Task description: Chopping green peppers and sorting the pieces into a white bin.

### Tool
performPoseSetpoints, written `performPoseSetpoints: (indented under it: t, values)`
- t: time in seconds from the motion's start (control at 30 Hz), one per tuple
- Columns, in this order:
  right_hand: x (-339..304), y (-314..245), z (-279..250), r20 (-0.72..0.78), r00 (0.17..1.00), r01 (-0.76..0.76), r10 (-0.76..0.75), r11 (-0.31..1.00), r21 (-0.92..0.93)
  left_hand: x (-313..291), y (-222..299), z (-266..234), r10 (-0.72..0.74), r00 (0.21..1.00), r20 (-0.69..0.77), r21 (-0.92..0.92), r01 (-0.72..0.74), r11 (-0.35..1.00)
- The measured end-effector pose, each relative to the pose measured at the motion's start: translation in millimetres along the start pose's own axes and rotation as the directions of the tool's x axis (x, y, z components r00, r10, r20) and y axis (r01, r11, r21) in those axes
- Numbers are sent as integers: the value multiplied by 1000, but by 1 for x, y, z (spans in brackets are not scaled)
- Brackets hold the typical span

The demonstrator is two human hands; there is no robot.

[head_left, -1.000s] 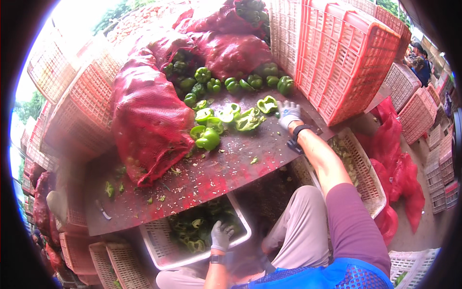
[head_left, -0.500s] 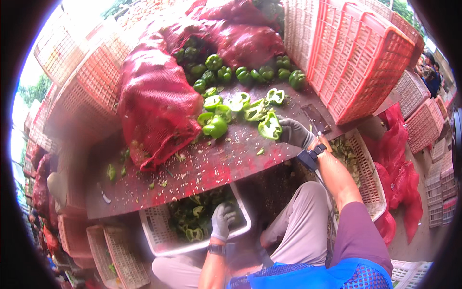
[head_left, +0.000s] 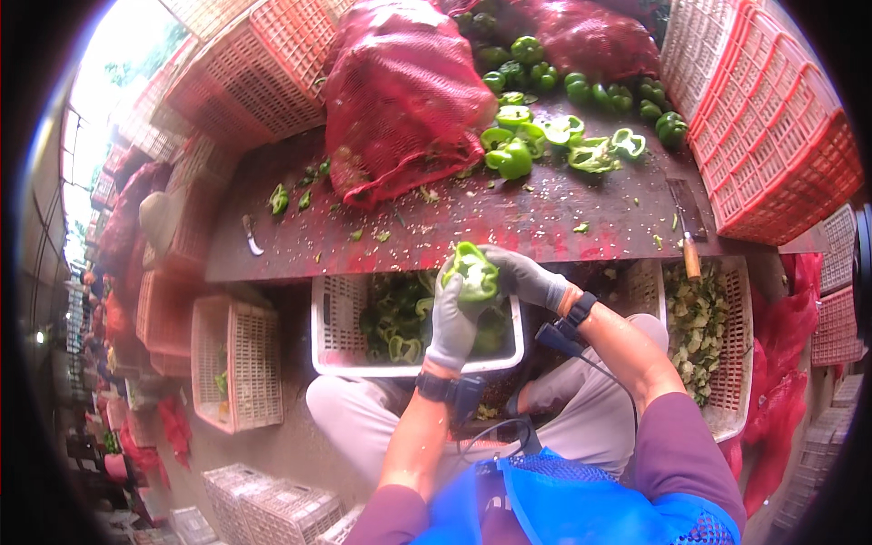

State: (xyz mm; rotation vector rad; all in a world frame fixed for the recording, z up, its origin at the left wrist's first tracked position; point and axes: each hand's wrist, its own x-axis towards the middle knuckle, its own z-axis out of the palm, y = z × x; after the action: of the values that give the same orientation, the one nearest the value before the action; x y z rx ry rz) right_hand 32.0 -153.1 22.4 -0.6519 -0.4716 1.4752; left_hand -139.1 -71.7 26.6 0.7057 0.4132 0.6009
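A cut green bell pepper half (head_left: pixel 474 274), its pale hollow inside showing, is held up in front of the table's near edge. My left hand (head_left: pixel 454 322), in a grey glove, grips it from the left and below. My gloved right hand (head_left: pixel 527 276) closes on its right side; some of those fingertips are hidden behind the pepper. Beneath both hands stands a white crate (head_left: pixel 338 338) with green pepper pieces inside. On the table (head_left: pixel 509 222), several cut pepper halves (head_left: pixel 595 154) lie beside whole green peppers (head_left: pixel 527 50).
A wooden-handled knife (head_left: pixel 692 259) juts over the table edge at right, above a crate of pale pepper cores (head_left: pixel 699 336). A small curved blade (head_left: pixel 251 234) lies at left. A red mesh sack (head_left: pixel 404 100) and tall pink crates (head_left: pixel 772 127) stand on the table.
My right hand has drawn back from the cut peppers with one half and met my left hand, which rose from the white crate. The view has shifted.
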Motion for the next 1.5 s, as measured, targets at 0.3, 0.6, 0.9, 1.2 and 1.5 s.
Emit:
performPoseSetpoints:
  t: [0.3,0.6,0.9,1.2,1.5]
  values:
    - [-38,2,57,203,951,21,-233,-608,-794,-9,-25,-12,196,964,-182,508,-79,857]
    - [-54,44,21,44,997,23,-57,-324,-946,-29,-61,-35,120,965,-235,683,76,726]
    - [-187,-68,-6,-136,722,-368,-678,-210,-906,-7,18,-178,120,718,-686,105,-65,992]
    - [-384,-100,-156,-724,447,-855,-525,-489,-174,5,-31,-186,-124,729,-673,-103,73,992]
    - [-124,-164,-97,-292,660,-718,-693,-466,-517,4,-43,-117,-178,877,-447,11,205,979]
